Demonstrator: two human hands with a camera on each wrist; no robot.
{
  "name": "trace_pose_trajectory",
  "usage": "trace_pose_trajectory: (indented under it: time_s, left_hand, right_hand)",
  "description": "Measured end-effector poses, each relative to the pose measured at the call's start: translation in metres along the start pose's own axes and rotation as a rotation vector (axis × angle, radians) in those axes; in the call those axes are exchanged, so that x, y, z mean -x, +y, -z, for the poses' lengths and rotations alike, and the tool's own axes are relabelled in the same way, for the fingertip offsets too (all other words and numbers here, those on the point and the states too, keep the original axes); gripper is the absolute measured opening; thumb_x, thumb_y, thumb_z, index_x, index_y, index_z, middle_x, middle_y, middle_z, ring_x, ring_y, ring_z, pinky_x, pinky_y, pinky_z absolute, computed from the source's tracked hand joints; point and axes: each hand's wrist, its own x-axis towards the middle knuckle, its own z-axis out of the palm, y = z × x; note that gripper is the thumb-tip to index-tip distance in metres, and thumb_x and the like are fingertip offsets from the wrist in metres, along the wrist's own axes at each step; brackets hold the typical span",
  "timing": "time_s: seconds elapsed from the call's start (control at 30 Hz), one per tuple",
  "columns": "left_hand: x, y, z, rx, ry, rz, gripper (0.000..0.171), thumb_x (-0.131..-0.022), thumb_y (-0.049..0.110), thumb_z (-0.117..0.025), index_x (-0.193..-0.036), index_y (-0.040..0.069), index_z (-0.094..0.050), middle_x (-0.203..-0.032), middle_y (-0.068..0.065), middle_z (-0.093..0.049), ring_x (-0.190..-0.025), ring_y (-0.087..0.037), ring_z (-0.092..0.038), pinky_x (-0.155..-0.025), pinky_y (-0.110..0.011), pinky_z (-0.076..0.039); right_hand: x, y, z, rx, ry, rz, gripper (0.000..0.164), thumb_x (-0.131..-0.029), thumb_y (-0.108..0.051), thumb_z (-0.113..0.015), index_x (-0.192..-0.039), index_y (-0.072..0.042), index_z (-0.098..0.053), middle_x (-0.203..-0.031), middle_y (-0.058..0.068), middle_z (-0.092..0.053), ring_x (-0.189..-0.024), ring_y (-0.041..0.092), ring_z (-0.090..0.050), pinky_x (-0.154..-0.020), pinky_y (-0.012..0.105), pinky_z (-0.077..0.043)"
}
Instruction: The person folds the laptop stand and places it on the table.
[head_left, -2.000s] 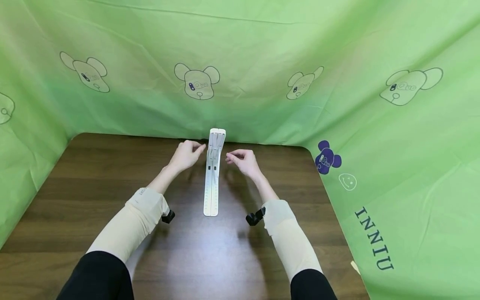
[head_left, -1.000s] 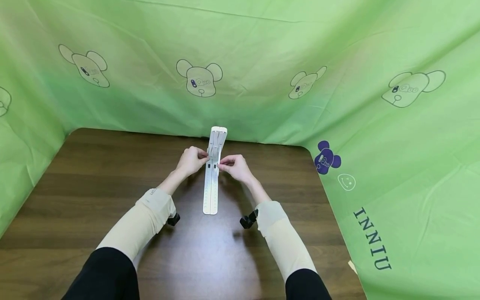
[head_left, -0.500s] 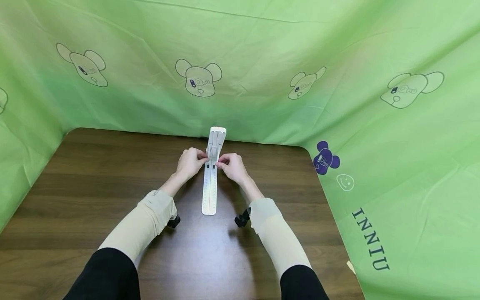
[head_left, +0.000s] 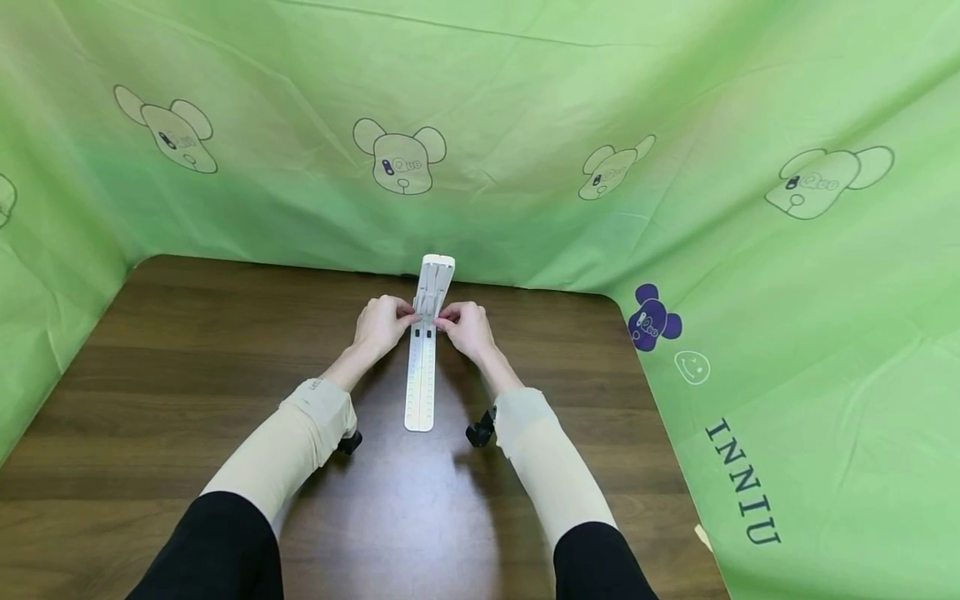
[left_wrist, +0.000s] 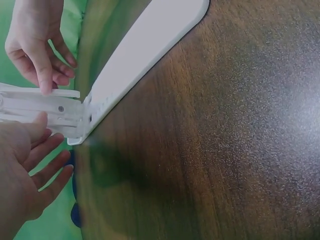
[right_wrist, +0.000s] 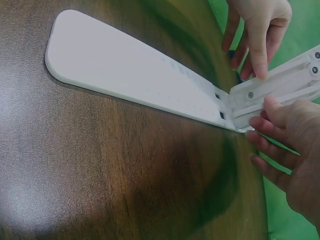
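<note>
A white plastic folding stand, long and narrow, lies on the wooden table with a flat arm toward the person. Its other arm rises at an angle toward the curtain, showing channels and screws. Just beyond two small dark slots, my left hand pinches the raised arm's left edge near the hinge between thumb and fingers. My right hand pinches the opposite edge at the same height. In the left wrist view, the left hand's outer fingers spread loosely below the raised arm; the right hand comes from above.
A green curtain with printed bear heads hangs along the table's back and right sides. Black wrist cameras sit on both cuffs, close over the tabletop.
Both hands have come in from either side of the stand and taken its edges near the hinge. Over the last half second the right hand has shifted slightly away from the person.
</note>
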Motion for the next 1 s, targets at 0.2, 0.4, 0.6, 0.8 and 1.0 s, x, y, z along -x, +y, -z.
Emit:
trace_pose_trajectory:
  time_s: [0.2, 0.4, 0.6, 0.8, 1.0]
  left_hand:
    - [-0.004, 0.002, -0.005, 0.021, 0.044, -0.02, 0.021, -0.101, 0.022, -0.08, -0.11, 0.004, -0.087, -0.111, -0.013, -0.086, -0.105, -0.033, -0.082, -0.09, -0.052, -0.063]
    - [-0.004, 0.003, -0.004, -0.056, 0.069, -0.045, 0.02, -0.102, 0.023, -0.079, -0.109, 0.006, -0.087, -0.11, -0.012, -0.086, -0.105, -0.034, -0.082, -0.088, -0.054, -0.063]
    - [-0.005, 0.005, 0.003, -0.092, 0.079, -0.064, 0.023, -0.102, 0.024, -0.079, -0.112, 0.004, -0.086, -0.111, -0.013, -0.086, -0.103, -0.036, -0.082, -0.086, -0.055, -0.063]
    - [-0.009, 0.007, 0.01, -0.085, 0.049, -0.121, 0.022, -0.103, 0.019, -0.078, -0.117, 0.003, -0.084, -0.115, -0.014, -0.085, -0.105, -0.035, -0.082, -0.088, -0.054, -0.063]
    - [-0.011, 0.007, 0.013, -0.102, 0.029, -0.135, 0.02, -0.104, 0.018, -0.076, -0.115, 0.004, -0.085, -0.114, -0.014, -0.085, -0.106, -0.037, -0.082, -0.087, -0.055, -0.063]
  right_hand:
    - [-0.001, -0.003, 0.002, 0.011, 0.03, -0.012, 0.016, -0.102, -0.014, -0.079, -0.1, 0.001, -0.084, -0.093, 0.016, -0.084, -0.078, 0.02, -0.073, -0.064, 0.019, -0.049]
    - [-0.003, -0.003, 0.001, 0.06, 0.043, -0.029, 0.018, -0.102, -0.02, -0.08, -0.101, -0.003, -0.084, -0.093, 0.013, -0.084, -0.078, 0.02, -0.071, -0.069, 0.03, -0.052]
    - [-0.007, -0.004, 0.004, 0.101, 0.049, -0.02, 0.023, -0.102, -0.024, -0.08, -0.116, -0.006, -0.083, -0.106, 0.012, -0.085, -0.093, 0.027, -0.077, -0.085, 0.044, -0.06]
    - [-0.011, -0.009, 0.007, 0.108, 0.037, 0.038, 0.023, -0.102, -0.021, -0.079, -0.118, -0.005, -0.085, -0.107, 0.013, -0.086, -0.085, 0.024, -0.076, -0.077, 0.04, -0.06]
    - [-0.013, -0.013, 0.008, 0.164, 0.036, 0.063, 0.019, -0.103, -0.018, -0.078, -0.113, -0.005, -0.086, -0.098, 0.011, -0.086, -0.069, 0.015, -0.063, -0.061, 0.026, -0.043]
